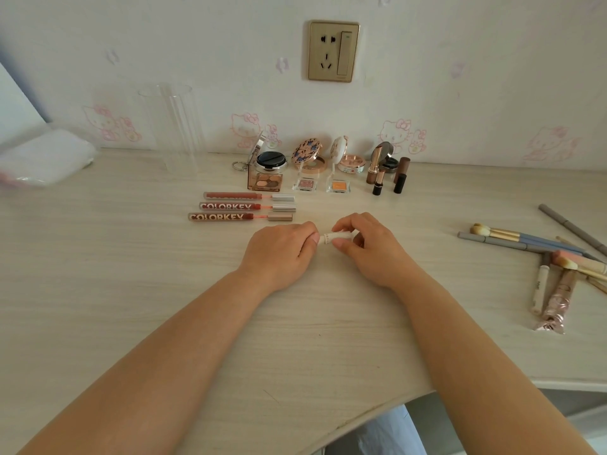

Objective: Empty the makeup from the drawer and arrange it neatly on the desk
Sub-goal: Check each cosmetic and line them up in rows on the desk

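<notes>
- My left hand (282,254) and right hand (364,247) both pinch a small white tube (333,238) just above the desk (131,274).
- It sits just below three Colorkey lip glosses (241,206).

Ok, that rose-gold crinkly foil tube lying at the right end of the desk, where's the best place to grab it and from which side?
Grip the rose-gold crinkly foil tube round its middle, coming from above with fingers across its width. It lies flat on the pale wooden desk, its flat crimped end nearest you. A slim white tube lies close along its left side and brushes crowd its far end, so the right side looks freer.
</notes>
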